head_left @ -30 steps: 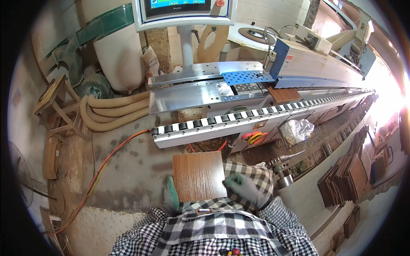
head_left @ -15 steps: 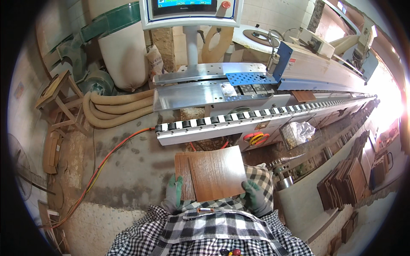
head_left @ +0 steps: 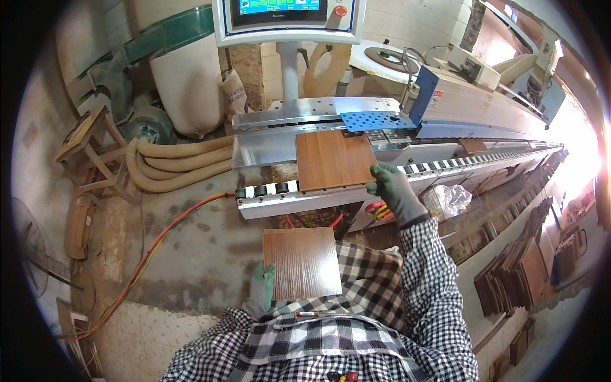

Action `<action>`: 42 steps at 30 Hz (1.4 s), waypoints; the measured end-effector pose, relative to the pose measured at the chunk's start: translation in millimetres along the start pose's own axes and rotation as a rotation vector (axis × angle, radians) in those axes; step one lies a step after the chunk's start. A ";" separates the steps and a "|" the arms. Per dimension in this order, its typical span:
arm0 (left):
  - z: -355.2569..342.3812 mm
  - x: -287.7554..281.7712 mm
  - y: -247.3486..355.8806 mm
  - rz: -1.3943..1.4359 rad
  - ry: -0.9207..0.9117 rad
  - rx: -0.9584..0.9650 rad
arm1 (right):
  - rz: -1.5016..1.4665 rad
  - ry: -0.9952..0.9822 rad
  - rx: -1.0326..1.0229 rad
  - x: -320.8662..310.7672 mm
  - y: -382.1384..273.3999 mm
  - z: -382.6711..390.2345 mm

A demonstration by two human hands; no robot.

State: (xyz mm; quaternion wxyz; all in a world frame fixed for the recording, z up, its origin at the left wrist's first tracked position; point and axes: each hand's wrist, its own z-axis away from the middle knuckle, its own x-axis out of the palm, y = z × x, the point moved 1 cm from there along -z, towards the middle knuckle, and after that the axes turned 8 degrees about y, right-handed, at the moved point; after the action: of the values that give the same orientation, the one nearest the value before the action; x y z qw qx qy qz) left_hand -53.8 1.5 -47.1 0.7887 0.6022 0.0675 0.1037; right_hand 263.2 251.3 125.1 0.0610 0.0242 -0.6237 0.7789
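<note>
My left hand (head_left: 262, 285), in a green and grey work glove, is closed on the left edge of a brown wood-grain panel (head_left: 302, 262) held low in front of my body. My right hand (head_left: 388, 183), gloved the same way, reaches forward and grips the near right corner of another brown panel (head_left: 334, 159). That second panel lies across the roller rail (head_left: 270, 202) and the metal machine table (head_left: 261, 148), its far edge near the blue perforated plate (head_left: 368, 120). My fingers on the undersides of both panels are hidden.
A control screen (head_left: 280, 11) with a red button (head_left: 340, 11) stands behind the machine. Further right along the rail lies a smaller brown piece (head_left: 472, 146). Stacked panels (head_left: 515, 270) lean at the right. Air hoses (head_left: 159, 239) cross the floor at left; a wooden stool (head_left: 92, 146) stands beyond.
My right hand has moved forward with one panel, from in front of my body onto the roller rail and machine table. The left hand still holds the other panel in about the same place.
</note>
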 end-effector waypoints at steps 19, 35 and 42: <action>-3.5 3.2 -8.8 0.079 0.128 -0.009 | 1.111 0.004 -0.986 133.8 4.1 12.9; 12.3 8.8 31.7 -0.159 0.105 0.039 | 1.281 0.155 -1.061 149.3 23.0 1.7; 10.9 3.2 28.6 -0.291 0.079 0.105 | 1.286 0.174 -1.051 138.1 24.8 -5.7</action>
State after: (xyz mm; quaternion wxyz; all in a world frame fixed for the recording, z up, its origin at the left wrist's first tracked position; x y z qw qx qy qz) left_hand -50.6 -0.7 -16.6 0.7597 0.6217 0.1905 0.0083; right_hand 123.4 260.5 115.5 -0.3445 -0.4283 -0.7911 0.2684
